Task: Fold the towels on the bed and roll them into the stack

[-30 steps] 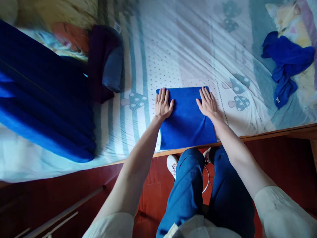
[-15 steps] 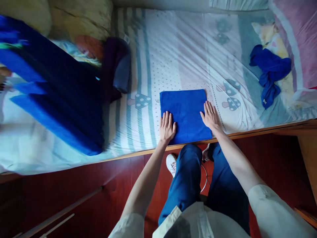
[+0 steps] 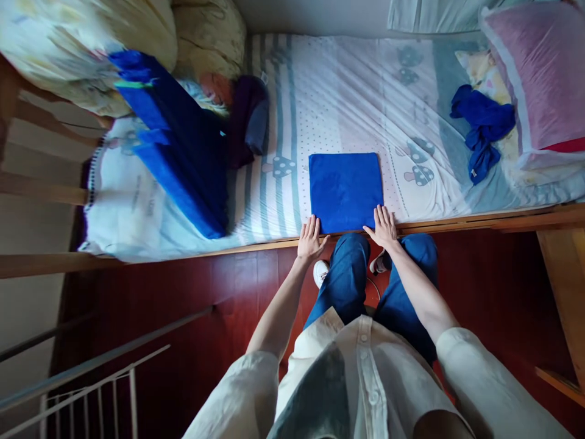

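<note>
A folded blue towel (image 3: 345, 190) lies flat on the bed sheet (image 3: 356, 97) near the bed's front edge. My left hand (image 3: 311, 239) rests at the towel's near left corner, fingers stretched out and flat. My right hand (image 3: 384, 227) lies at the near right corner, fingers also spread. Both hands sit over the wooden bed edge (image 3: 457, 221) and hold nothing.
A stack of folded blue towels (image 3: 176, 146) lies on the bed's left part beside a dark rolled cloth (image 3: 249, 119). A crumpled blue cloth (image 3: 482, 128) lies at the right near a pink pillow (image 3: 532, 85). A white rail (image 3: 100, 384) stands lower left on the red floor.
Both hands slid from the towel's far edge down to its near corners at the bed edge. The view pulled back and shows more of the room.
</note>
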### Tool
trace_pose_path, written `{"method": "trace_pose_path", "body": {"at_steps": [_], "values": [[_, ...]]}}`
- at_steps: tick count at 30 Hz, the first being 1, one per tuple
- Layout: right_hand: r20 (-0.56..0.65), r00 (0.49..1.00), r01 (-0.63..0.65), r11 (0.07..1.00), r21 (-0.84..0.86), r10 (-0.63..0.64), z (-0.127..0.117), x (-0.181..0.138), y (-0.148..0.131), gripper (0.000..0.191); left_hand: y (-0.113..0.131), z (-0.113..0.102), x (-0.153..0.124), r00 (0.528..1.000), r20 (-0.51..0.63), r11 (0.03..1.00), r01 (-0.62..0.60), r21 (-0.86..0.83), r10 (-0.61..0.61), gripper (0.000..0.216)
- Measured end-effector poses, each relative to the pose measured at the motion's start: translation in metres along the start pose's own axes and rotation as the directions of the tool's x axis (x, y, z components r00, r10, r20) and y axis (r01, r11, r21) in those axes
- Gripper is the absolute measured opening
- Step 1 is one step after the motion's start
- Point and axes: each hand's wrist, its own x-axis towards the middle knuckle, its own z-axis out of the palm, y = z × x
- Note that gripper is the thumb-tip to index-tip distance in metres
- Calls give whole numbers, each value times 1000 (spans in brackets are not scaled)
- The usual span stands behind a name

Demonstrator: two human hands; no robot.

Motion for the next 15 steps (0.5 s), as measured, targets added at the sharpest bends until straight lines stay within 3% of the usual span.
{"method": "trace_pose_path", "body": {"at_steps": [4, 10, 15], "values": [[46, 997, 67, 997, -40, -65, -7, -6, 4, 92, 0, -10, -3, 997, 81, 996, -18, 91, 10, 79], [20, 993, 113, 993, -21, -113, -15, -2, 5, 65, 3, -16, 4, 998, 69, 990, -5, 142, -5, 72], [36, 972, 231, 970, 81, -234, -19, 3, -3, 60, -6, -28, 19, 988, 81, 988, -140, 67, 135, 58]]}}
